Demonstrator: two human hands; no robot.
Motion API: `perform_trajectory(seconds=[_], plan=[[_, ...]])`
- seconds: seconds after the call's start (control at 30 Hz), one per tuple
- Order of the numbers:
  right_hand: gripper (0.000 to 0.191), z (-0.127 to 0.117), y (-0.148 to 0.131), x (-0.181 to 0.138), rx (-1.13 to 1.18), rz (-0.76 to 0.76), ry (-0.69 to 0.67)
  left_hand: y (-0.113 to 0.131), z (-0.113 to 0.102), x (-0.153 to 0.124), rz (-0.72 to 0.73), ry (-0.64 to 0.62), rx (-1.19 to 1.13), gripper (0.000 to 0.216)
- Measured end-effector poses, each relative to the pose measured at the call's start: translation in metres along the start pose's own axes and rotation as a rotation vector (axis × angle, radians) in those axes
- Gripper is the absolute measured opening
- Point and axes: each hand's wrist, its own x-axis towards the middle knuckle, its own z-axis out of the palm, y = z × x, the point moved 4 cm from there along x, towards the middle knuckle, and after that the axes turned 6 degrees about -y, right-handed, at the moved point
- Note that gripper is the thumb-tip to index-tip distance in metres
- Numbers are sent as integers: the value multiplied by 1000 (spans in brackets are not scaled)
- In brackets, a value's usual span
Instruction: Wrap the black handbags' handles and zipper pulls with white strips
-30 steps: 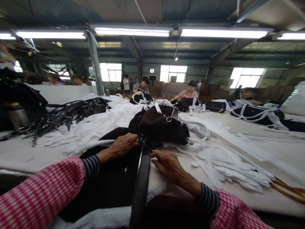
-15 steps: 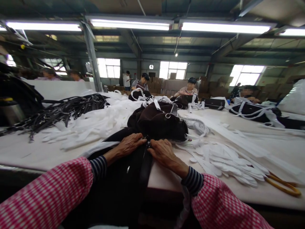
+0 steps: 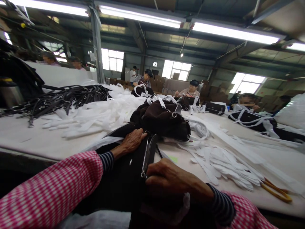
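Far left on the surface (image 3: 28, 140) lies a bundle of black straps (image 3: 59, 98), with white strips (image 3: 95, 117) beside it. Your left hand (image 3: 132, 141) rests flat, fingers loose, on the black bag (image 3: 124, 171) lying near you in the middle. Just right of it, your right hand (image 3: 166, 179) pinches the zipper (image 3: 148, 156) of this bag. Behind lies a brown bag (image 3: 162, 121). To the right, white pieces (image 3: 226, 165) and yellow scissors (image 3: 276, 190) sit near the surface edge.
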Motion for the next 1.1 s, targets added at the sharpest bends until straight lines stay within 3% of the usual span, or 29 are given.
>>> perform_trajectory(seconds=[0.1,0.17,0.33,0.43,0.6,0.7,0.8,0.87,0.97,1.1], plan=[[22,9,-15,-10,-34,-68,-82,2,-5,-2,-9,23,-1,28],[20,11,-20,-12,1,-73,-69,2,-15,-2,-36,58,14,26],[26,0,-22,-15,236,25,171,-11,-60,8,-170,167,82,31],[26,11,-24,-22,354,42,184,-23,-73,14,-246,192,115,36],[22,42,-25,-44,381,-30,24,-26,-43,16,-220,101,117,29],[29,25,-19,-43,338,-60,90,-20,-28,17,-170,66,105,26],[24,-11,-11,-21,182,-109,316,-17,-29,18,-154,53,94,25],[16,-24,-8,0,-41,-160,362,-16,-36,18,-150,55,88,26],[13,-22,-2,24,-429,-170,327,-16,-51,16,-148,86,76,27],[21,-9,11,19,-693,-184,389,-22,-75,14,-152,152,39,28]])
